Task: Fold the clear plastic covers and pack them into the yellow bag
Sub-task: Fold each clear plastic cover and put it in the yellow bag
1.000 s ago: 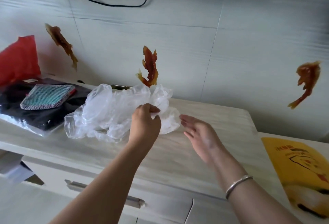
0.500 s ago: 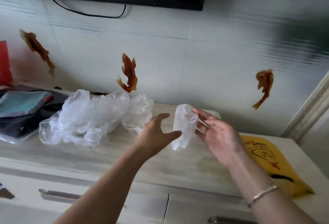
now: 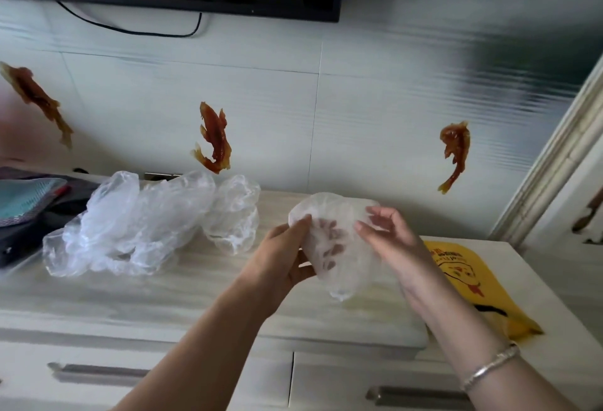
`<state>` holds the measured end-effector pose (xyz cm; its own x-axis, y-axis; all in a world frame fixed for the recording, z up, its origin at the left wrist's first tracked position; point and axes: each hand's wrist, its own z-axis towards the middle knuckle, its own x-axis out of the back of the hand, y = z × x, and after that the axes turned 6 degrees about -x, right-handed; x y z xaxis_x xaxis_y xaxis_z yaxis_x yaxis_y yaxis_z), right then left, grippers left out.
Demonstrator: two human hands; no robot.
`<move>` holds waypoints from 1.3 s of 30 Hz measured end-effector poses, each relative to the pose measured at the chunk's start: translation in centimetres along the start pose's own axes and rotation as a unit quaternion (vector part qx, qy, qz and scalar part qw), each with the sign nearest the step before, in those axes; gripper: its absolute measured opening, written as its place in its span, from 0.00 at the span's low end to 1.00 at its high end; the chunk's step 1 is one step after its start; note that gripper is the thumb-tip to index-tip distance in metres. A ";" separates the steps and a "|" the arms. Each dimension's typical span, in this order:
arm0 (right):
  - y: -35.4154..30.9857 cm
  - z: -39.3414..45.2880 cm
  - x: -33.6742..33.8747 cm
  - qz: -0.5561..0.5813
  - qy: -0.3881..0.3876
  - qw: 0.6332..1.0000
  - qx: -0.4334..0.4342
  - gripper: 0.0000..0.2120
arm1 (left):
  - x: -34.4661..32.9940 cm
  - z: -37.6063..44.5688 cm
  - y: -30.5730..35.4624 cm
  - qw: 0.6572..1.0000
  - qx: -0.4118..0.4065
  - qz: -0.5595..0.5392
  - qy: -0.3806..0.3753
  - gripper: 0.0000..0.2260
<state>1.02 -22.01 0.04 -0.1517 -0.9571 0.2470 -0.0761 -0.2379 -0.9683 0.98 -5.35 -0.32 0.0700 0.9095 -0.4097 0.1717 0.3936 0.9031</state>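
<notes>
You hold one crinkled clear plastic cover [image 3: 336, 244] up above the pale wood-grain worktop [image 3: 182, 293], between both hands. Your left hand [image 3: 287, 257] pinches its left edge, thumb in front and fingers [image 3: 329, 250] showing through the film behind. Your right hand [image 3: 388, 241] grips the right edge with curled fingers. The heap of remaining clear plastic covers [image 3: 146, 224] lies on the worktop to the left, apart from your hands. The flat yellow printed bag [image 3: 470, 283] lies on the worktop just right of your right wrist, which wears a silver bracelet [image 3: 492, 366].
</notes>
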 end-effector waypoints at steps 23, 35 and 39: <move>-0.1 -0.5 -0.4 -0.038 -0.066 0.986 0.149 0.07 | -0.7 0.5 -0.4 0.999 0.042 0.005 0.015 0.22; 0.6 1.3 0.5 0.098 -0.059 0.993 0.002 0.17 | 0.5 1.4 -0.8 0.997 0.033 -0.059 0.023 0.08; 0.5 1.3 0.7 0.207 -0.165 0.960 -0.093 0.18 | 0.2 1.0 -1.0 0.994 0.107 -0.004 -0.014 0.11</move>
<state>2.12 -23.03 -0.28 0.1106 -0.9712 -0.2112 -0.2555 0.1776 -0.9504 1.82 -5.67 -1.48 0.0943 0.9010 -0.4234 0.3775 0.3611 0.8527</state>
